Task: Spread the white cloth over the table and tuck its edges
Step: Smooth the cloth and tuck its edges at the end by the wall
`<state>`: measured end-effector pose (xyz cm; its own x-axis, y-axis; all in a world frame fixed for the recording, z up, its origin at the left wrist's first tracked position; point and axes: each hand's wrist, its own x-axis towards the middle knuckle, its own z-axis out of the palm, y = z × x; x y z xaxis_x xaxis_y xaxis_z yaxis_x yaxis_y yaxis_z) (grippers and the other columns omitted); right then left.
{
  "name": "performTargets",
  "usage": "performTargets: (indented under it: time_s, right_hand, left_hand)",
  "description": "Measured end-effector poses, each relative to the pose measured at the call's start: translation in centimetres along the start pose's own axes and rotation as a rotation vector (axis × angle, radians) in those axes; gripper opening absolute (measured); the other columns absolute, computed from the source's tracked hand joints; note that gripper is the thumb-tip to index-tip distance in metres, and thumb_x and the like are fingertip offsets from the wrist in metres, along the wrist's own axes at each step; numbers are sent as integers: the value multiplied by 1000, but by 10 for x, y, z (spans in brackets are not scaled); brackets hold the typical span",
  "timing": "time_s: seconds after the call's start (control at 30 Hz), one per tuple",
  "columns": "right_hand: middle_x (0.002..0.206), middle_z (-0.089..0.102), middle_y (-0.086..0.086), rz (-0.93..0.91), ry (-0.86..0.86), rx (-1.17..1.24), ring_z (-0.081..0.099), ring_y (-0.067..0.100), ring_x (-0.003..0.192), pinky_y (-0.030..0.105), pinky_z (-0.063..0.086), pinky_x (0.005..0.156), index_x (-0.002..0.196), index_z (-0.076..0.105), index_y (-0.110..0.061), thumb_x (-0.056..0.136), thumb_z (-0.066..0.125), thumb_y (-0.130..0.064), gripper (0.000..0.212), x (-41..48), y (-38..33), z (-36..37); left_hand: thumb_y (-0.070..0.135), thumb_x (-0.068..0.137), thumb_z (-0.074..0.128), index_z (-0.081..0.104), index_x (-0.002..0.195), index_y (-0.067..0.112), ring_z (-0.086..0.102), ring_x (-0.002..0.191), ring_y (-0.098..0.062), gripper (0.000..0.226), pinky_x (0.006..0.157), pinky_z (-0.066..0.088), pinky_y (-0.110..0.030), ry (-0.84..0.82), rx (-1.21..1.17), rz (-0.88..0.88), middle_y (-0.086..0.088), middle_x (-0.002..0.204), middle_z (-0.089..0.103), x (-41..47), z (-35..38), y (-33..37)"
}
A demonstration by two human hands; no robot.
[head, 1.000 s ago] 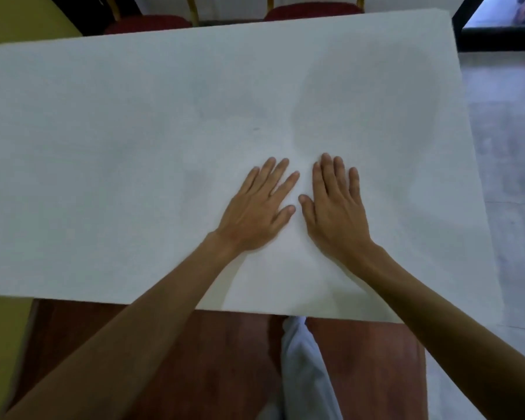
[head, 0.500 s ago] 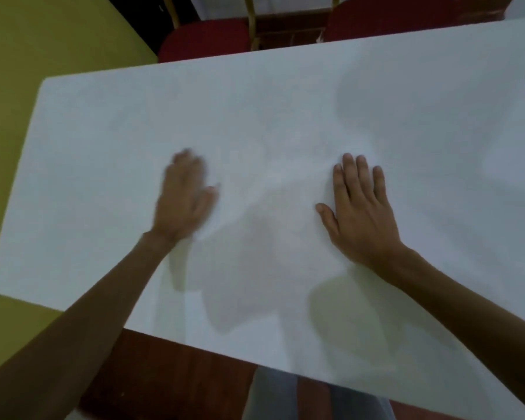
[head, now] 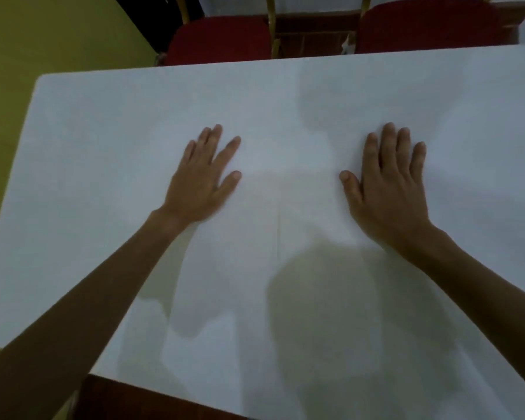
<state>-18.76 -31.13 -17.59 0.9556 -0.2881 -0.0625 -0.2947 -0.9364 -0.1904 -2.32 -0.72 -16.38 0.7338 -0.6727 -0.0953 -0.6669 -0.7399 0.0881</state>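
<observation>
The white cloth (head: 109, 153) lies flat over the whole table top and reaches its left, far and near edges. A faint straight crease runs down its middle toward me. My left hand (head: 202, 180) lies palm down on the cloth left of the crease, fingers straight and slightly spread. My right hand (head: 388, 189) rests palm down on the cloth right of the crease, fingers straight and close together. Neither hand holds any fabric. The table itself is hidden beneath the cloth.
Two red chairs (head: 222, 40) (head: 431, 22) with gold frames stand along the table's far side. A yellow-green wall (head: 28, 40) runs past the table's left end. Brown wooden floor (head: 140, 401) shows below the near edge.
My hands started side by side at the middle of the cloth. They have slid apart, the left one leftward and the right one rightward. The view has shifted toward the table's left end.
</observation>
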Motion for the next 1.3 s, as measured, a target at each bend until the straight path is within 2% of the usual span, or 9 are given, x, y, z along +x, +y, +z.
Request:
performTargets:
  time_s: [0.1,0.23,0.3,0.47,0.67,0.97,1.1,1.2,1.3]
  right_hand:
    - [167,-3,29,57,-10,7,-7,49,155,64,1,125,161,5,-1,104,17,-61,83,24,-37,2]
    - [168,3,27,11,-12,-10,0,44,157,66,3,124,160,8,2,105,15,-56,81,61,-88,8]
    - [168,4,27,-20,-19,-8,1,43,157,65,2,125,160,10,3,105,17,-53,79,83,-116,12]
    - [170,2,23,-74,-29,10,-1,39,158,63,2,125,161,7,1,107,15,-47,73,141,-182,24]
    - [170,3,20,-59,16,-33,0,36,159,58,2,127,162,7,-3,104,15,-64,85,151,-188,32]
    - [170,7,21,-70,50,-58,4,36,158,60,5,126,161,10,-4,102,20,-71,90,148,-190,28]
    - [169,9,22,-71,65,-67,5,37,158,61,6,126,161,12,-3,101,21,-71,90,149,-191,28]
    - [169,9,23,-59,77,-71,6,38,158,60,6,126,160,12,-3,101,21,-70,90,149,-193,29]
    - [170,7,22,-48,65,-64,3,36,158,58,4,127,161,10,-3,104,21,-67,86,149,-194,28]
  left_hand:
    - [55,103,29,27,159,24,11,155,-30,64,124,14,-48,-11,9,-145,-11,168,15,-31,-11,-108]
    - [63,99,21,24,157,10,11,153,-42,79,123,10,-58,-29,-63,-577,-24,165,13,-45,-31,-196]
    - [60,99,26,26,157,6,11,152,-43,79,124,8,-56,-17,-112,-515,-25,164,15,-23,-37,-194]
    - [45,105,29,24,159,12,9,156,-28,63,126,6,-47,38,-127,2,-11,168,15,72,-27,-117]
    - [47,105,26,19,161,21,5,156,-25,62,127,5,-46,17,-63,90,-7,169,11,104,-18,-120]
    - [58,102,29,24,159,27,13,154,-34,65,123,11,-50,86,-30,-287,-12,167,16,43,-29,-311]
    - [64,100,23,30,157,14,28,145,-47,76,120,21,-53,100,-48,-603,-26,160,29,-4,-30,-423]
    - [69,95,17,33,150,-3,29,141,-53,93,118,22,-61,115,-117,-902,-35,153,32,-27,-33,-455]
    - [64,100,17,29,154,-3,23,148,-46,86,122,16,-53,212,-113,-606,-30,159,26,-10,-44,-401]
